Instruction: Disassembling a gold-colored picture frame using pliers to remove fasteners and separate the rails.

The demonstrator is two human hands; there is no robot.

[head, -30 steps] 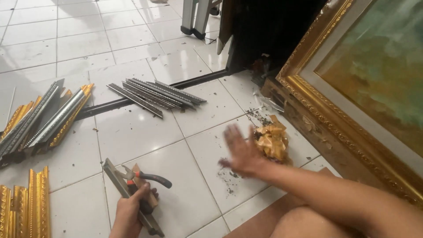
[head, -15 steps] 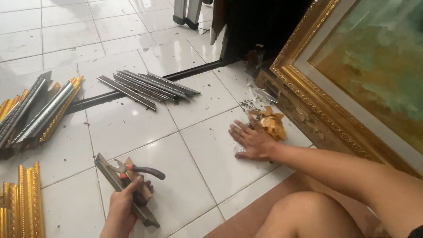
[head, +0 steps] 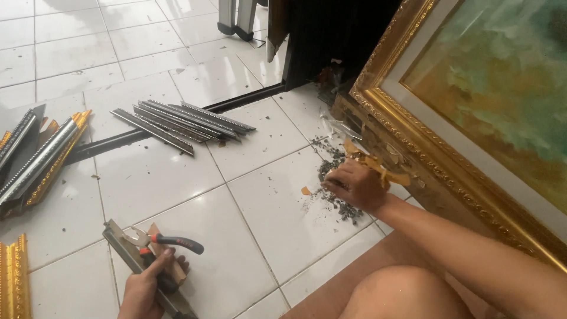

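Head view: pliers (head: 168,242) with red-and-black handles are pinned against a grey frame strip (head: 127,248) by the left hand (head: 147,286), fingers closed over both on the tiled floor (head: 260,224). Well to their right, torn gold scraps (head: 378,168) are clutched in the curled right hand (head: 357,186), above dark debris (head: 336,198) beside the gilt-framed painting (head: 472,118). Sharp bits could be pressed into skin if swept carelessly.

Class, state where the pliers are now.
In the head view, the pliers lie low on the left, across a frame strip, under the left hand.
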